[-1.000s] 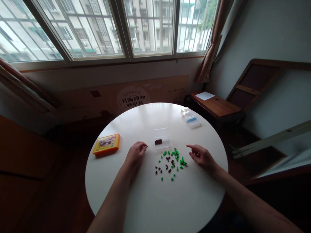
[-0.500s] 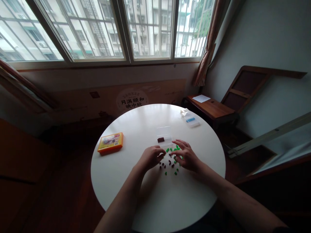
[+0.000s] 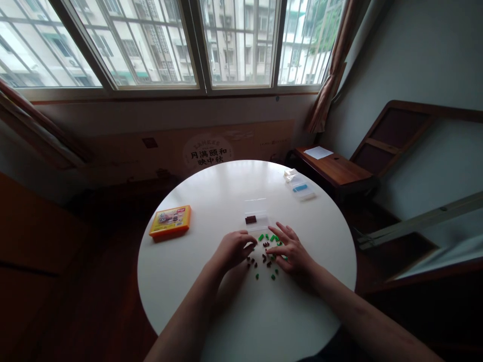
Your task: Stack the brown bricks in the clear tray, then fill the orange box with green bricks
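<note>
Small green pieces [image 3: 260, 237] and small dark brown pieces [image 3: 264, 258] lie scattered on the white round table [image 3: 181, 281], too small to tell their exact kind. At the left of the scatter is my left hand [image 3: 234, 248], fingers curled and thumb close to the index fingertip; anything pinched there is hidden. My right hand [image 3: 292, 253] hovers low over the right side with its fingers spread. Its index fingertip is at a brown piece, and the palm covers some green ones. Just beyond both hands is an open clear plastic case [image 3: 261, 221] holding a dark brown block [image 3: 250, 219].
An orange-yellow box [image 3: 170, 222] with a printed lid rests at the table's left. Toward the back right are another clear case [image 3: 306, 195] and a blue item [image 3: 300, 188] in it. A wooden bench [image 3: 337, 168] with a paper sheet [image 3: 319, 152] stands beyond the table.
The view has shifted slightly. My right index finger has moved a little toward me among the brown pieces. My left hand keeps nearly the same pose.
</note>
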The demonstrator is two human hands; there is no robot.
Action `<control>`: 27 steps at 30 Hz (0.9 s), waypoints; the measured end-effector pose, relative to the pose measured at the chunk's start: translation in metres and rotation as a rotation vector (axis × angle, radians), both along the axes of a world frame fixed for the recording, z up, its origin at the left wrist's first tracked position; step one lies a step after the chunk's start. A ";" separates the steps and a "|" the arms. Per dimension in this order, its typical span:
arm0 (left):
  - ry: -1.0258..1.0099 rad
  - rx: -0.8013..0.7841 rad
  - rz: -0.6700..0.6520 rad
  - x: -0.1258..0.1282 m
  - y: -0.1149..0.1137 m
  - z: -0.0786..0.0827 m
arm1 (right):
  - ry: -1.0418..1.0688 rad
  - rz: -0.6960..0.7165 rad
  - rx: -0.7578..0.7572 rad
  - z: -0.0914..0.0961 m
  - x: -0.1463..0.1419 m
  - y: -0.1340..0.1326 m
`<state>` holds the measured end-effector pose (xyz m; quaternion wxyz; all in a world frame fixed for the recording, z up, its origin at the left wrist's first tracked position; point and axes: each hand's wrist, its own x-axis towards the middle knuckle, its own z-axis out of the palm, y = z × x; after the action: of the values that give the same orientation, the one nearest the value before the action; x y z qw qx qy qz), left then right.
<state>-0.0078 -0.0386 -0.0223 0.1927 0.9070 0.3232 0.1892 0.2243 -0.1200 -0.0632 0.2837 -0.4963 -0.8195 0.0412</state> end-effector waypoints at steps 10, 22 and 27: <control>-0.007 -0.053 -0.048 0.002 -0.004 0.000 | 0.043 -0.024 0.008 -0.003 0.003 0.000; 0.036 -0.122 -0.151 0.008 -0.010 -0.001 | 0.039 -0.062 -0.047 0.000 0.002 -0.001; 0.022 -0.123 -0.155 0.011 -0.012 -0.002 | 0.045 -0.035 -0.016 0.000 0.002 -0.001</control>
<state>0.0032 -0.0504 -0.0239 0.2583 0.9177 0.2654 0.1436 0.2265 -0.1211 -0.0631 0.2986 -0.5118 -0.8037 0.0541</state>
